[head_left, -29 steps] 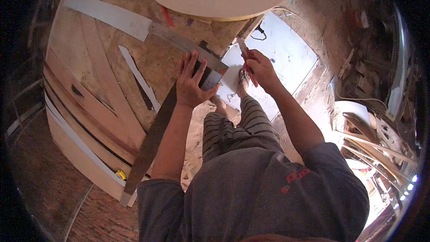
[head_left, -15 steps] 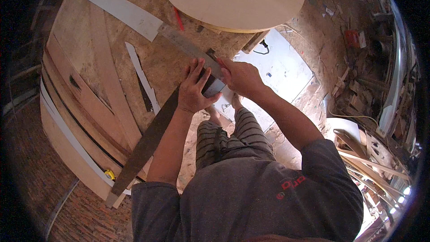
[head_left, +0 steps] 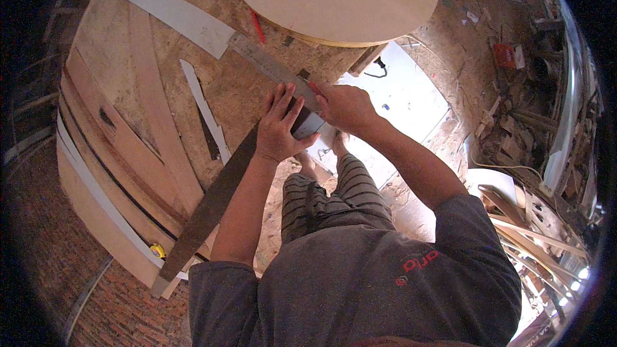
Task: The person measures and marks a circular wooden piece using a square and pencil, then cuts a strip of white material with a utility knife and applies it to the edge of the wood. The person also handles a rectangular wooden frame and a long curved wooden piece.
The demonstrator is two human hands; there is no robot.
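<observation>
My left hand lies with its fingers spread over a long dark strip and the lower end of a flat grey metal ruler. Its thumb rests by a pale, bluish-white end piece. Closed around a slim red tool, my right hand is at the ruler's near right end. Most of the tool is hidden in the fingers, so its exact kind is unclear. Beyond the ruler, a long white strip stretches to the upper left.
A round wooden panel overhangs the worktable at the far side. A red stick-like thing, a narrow white offcut, curved brown strips and a yellow tape measure lie on the table. Wood scraps cover the right side.
My right hand has shifted very slightly, and the red tool's visible end sits at a different angle beside the ruler. My left hand stays where it was.
</observation>
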